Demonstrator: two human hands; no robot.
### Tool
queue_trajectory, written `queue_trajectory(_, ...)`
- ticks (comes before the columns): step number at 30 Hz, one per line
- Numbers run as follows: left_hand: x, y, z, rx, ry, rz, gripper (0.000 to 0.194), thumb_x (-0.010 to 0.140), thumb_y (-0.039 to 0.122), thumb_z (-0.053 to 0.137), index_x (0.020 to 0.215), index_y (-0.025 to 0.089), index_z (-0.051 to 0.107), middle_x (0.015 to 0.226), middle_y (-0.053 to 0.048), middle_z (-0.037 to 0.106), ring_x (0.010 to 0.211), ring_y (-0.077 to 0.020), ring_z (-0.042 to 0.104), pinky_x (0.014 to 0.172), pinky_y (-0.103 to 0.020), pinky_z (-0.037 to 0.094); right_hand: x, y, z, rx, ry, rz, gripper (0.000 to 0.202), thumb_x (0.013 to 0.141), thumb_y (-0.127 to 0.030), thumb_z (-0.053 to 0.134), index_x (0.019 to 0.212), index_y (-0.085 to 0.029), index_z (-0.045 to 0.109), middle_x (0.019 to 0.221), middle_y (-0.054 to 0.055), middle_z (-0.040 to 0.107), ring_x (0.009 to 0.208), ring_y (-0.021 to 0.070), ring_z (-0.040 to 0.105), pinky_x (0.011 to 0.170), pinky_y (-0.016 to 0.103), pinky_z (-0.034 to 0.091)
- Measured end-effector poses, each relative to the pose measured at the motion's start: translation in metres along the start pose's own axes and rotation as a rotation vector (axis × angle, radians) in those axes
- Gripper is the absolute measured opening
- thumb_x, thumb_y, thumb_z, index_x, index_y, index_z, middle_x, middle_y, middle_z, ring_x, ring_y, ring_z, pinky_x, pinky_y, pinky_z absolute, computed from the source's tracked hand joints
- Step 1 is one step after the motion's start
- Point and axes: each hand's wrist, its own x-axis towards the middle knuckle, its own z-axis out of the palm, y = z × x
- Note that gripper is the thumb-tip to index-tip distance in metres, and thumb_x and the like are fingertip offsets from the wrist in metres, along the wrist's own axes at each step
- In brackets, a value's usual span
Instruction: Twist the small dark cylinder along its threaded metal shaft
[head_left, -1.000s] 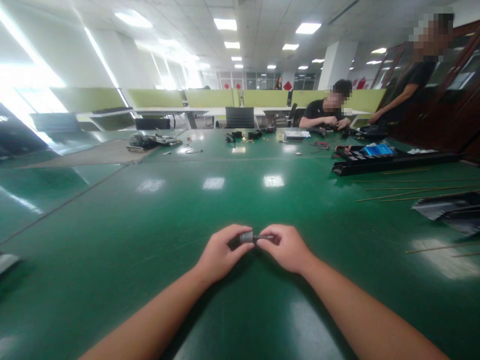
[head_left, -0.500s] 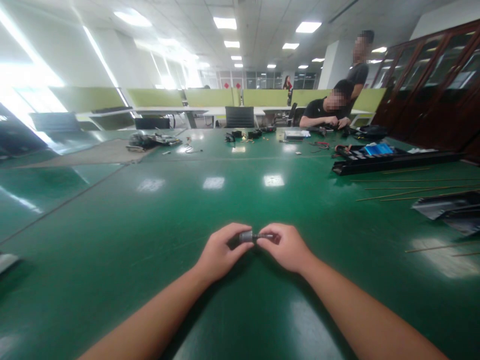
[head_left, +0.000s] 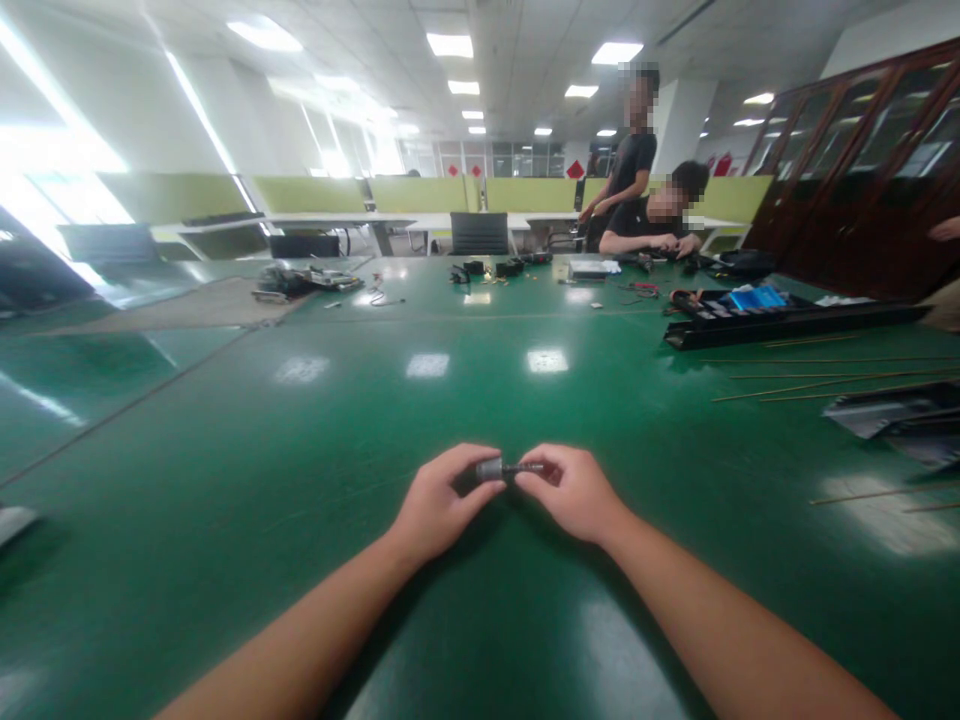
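Observation:
My left hand (head_left: pixel 442 505) pinches a small grey metal cylinder (head_left: pixel 490 469) between thumb and fingers, above the near part of the green table (head_left: pixel 337 440). A thin dark shaft (head_left: pixel 521 468) sticks out of the cylinder to the right, lying level. Around the far end of this shaft the thumb and fingers of my right hand (head_left: pixel 574 495) are closed. The cylinder and shaft look like one piece, but I cannot make out its exact kind. Fingertips hide part of both ends.
Thin brass-coloured rods (head_left: pixel 825 377) and dark metal channels (head_left: pixel 877 412) lie at the right. Behind them is a long black tray (head_left: pixel 795 322) with a blue item. Small black parts (head_left: pixel 480 270) are scattered at the far edge, where a person (head_left: pixel 637 225) sits working.
My hands and the held piece have barely moved. In the background the standing person has moved left, and another person's hand has come in at the right edge.

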Motion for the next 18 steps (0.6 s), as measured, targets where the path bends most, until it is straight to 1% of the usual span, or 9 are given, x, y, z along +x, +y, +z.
queue_trajectory(13, 0.0011, 0.0006, 0.001, 0.011, 0.051, 0.032, 0.026, 0.085, 0.029, 0.068, 0.11, 0.021, 0.066, 0.105, -0.007, 0.071, 0.097, -0.0209, 0.067, 0.09, -0.037, 0.055, 0.0018, 0.0022, -0.0002, 0.003, 0.02, 0.01, 0.014, 0.082, -0.028, 0.067, 0.09, -0.018, 0.073, 0.078, 0.002, 0.071, 0.065, 0.0148, 0.06, 0.063, 0.025, 0.047)
queue_trajectory(18, 0.0009, -0.0005, 0.0012, 0.0, 0.05, 0.024, 0.026, 0.085, 0.028, 0.069, 0.111, 0.022, 0.065, 0.106, -0.006, 0.07, 0.096, -0.0197, 0.066, 0.09, -0.035, 0.055, 0.0018, 0.002, -0.0002, 0.01, 0.025, 0.015, 0.014, 0.082, -0.027, 0.067, 0.09, -0.018, 0.073, 0.079, 0.002, 0.072, 0.066, 0.0149, 0.06, 0.064, 0.025, 0.047)
